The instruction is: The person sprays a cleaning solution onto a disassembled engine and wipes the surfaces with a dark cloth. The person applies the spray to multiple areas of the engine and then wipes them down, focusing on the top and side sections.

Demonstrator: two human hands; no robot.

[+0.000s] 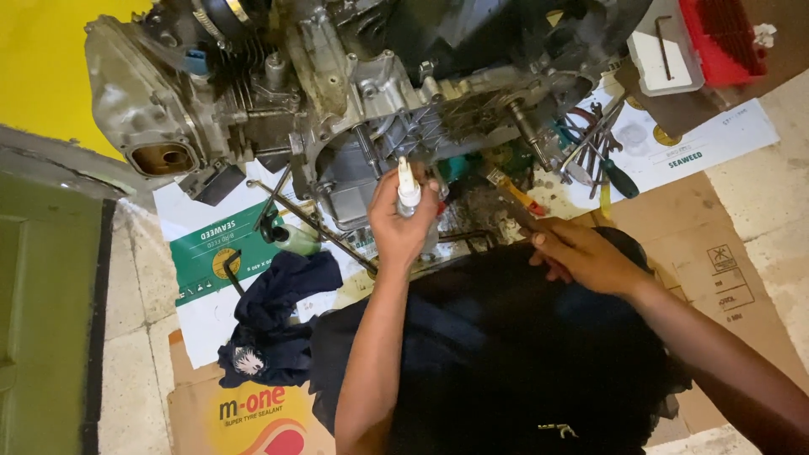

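Observation:
My left hand grips a small white spray bottle, its nozzle pointing up toward a dirty grey engine that lies on flattened cardboard. My right hand holds a small brush with a yellow and red handle, its tip pointing at the open engine casing near a protruding shaft. Both hands sit just below the engine's open side. My dark clothing fills the lower middle of the view.
A dark blue rag lies at lower left beside a green bottle. Several hand tools, one a green-handled screwdriver, lie at the right. A red and white box sits at top right. Yellow wall at top left.

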